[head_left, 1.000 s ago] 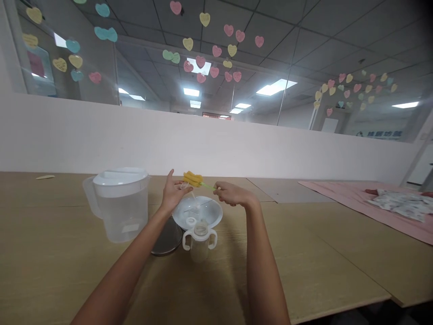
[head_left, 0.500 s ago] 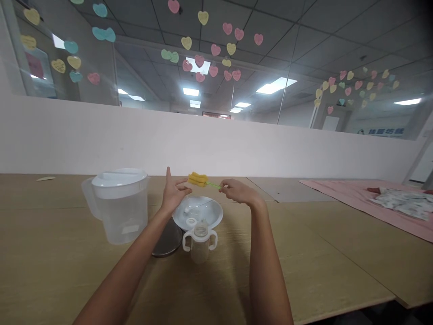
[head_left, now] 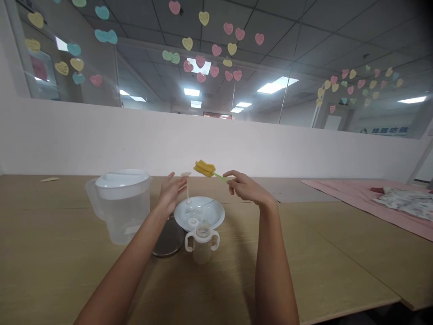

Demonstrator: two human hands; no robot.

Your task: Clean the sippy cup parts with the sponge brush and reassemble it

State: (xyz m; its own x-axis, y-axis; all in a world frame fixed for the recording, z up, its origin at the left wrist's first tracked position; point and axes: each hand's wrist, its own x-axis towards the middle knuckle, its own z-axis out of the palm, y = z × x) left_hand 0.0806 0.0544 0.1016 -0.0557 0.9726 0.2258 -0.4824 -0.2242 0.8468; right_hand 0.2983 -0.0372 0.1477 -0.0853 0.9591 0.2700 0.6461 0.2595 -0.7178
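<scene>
A yellow sponge bottle brush (head_left: 204, 168) with a thin green handle is gripped at the handle's end by my right hand (head_left: 246, 186), its head pointing left and raised. My left hand (head_left: 171, 194) pinches an upright sippy straw (head_left: 187, 187) with a pale disc on top and a small weight at its lower end. The straw hangs over a white bowl (head_left: 216, 221), apart from the brush. In the bowl lie a white ring and clear parts hard to make out. A clear baby bottle (head_left: 202, 250) with two white handles stands uncapped in front of the bowl.
A translucent lidded pitcher (head_left: 123, 212) stands on the left. Beside the bowl, a dark round metal lid (head_left: 169, 239) lies partly behind my left forearm. A pink cloth (head_left: 341, 192) with a patterned fabric on it is at the right. A white wall (head_left: 216, 144) rises behind the table.
My right hand has raised the brush and tilted its head upward, away from my left fingers. My left hand has turned, and the straw now shows upright in it.
</scene>
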